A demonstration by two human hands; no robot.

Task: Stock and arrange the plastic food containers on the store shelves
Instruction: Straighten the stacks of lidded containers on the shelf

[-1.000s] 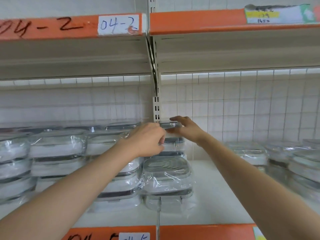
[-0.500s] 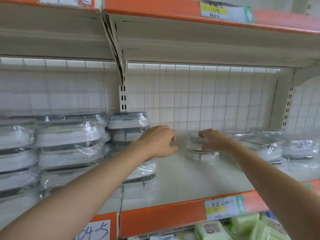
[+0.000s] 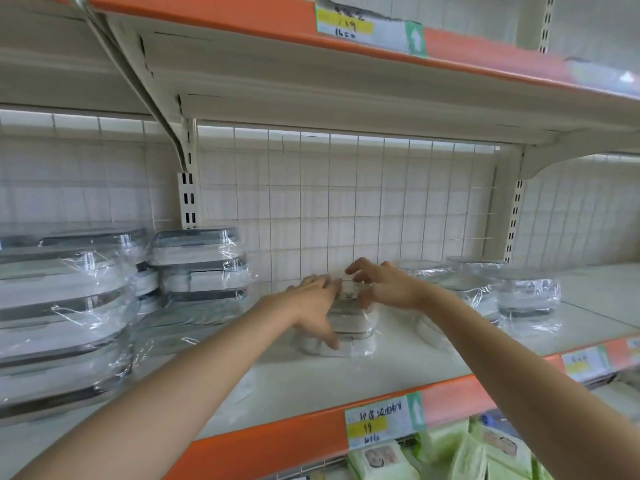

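Note:
A small stack of shrink-wrapped clear food containers [image 3: 349, 332] stands mid-shelf on the white shelf [image 3: 311, 382]. My left hand [image 3: 313, 306] grips its left side, thumb down the front and fingers on the lid. My right hand [image 3: 384, 287] holds the right side, fingers curled over the top. Tall stacks of larger wrapped containers [image 3: 69, 306] fill the left of the shelf, with another stack [image 3: 201, 265] behind them. Round wrapped containers [image 3: 526, 294] sit to the right.
The upper shelf [image 3: 311, 81] overhangs close above. A slotted upright [image 3: 188, 199] and wire grid back panel [image 3: 346, 202] close off the rear. A price tag [image 3: 381, 420] hangs on the orange front edge. Green packs [image 3: 485, 452] lie on the shelf below.
My view and both hands shifted right, away from the tall left stacks. The right hand reached the small stack first; the left hand has now joined it on the other side.

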